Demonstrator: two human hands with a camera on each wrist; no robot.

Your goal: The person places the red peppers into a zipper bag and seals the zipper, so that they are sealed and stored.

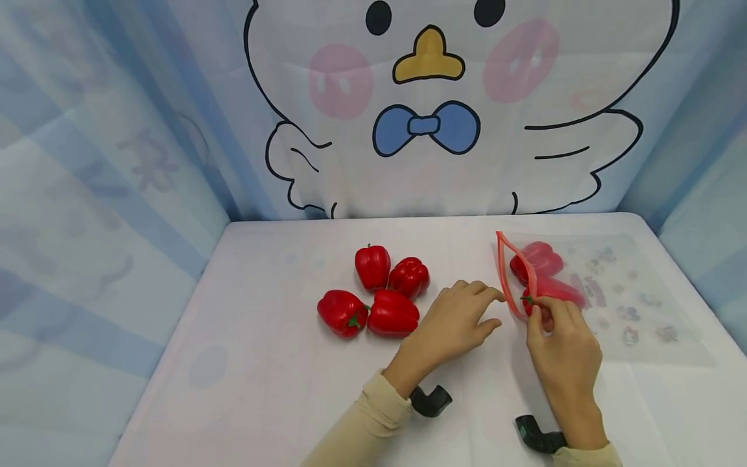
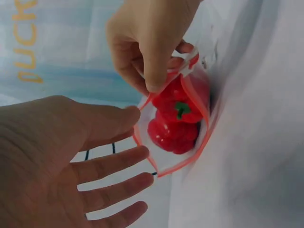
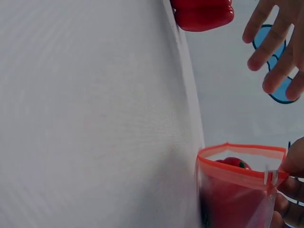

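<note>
A clear zip bag [image 1: 636,318] with a red-orange rim lies at the table's right, its mouth gaping to the left. Inside are two red peppers [image 2: 173,135], one with a green stem. My right hand [image 1: 565,350] pinches the rim near the zip slider [image 3: 271,177] between thumb and fingers. Just left of the mouth, my left hand [image 1: 455,324] hovers with fingers spread, holding nothing; its fingertips come close to the rim in the left wrist view. Several red peppers [image 1: 393,314] sit in a cluster left of my left hand.
The white table [image 1: 245,363] meets a blue patterned curtain [image 1: 70,292] on the left and a cartoon backdrop [image 1: 432,181] behind. Black curved wrist pieces [image 1: 430,402] show beside both wrists.
</note>
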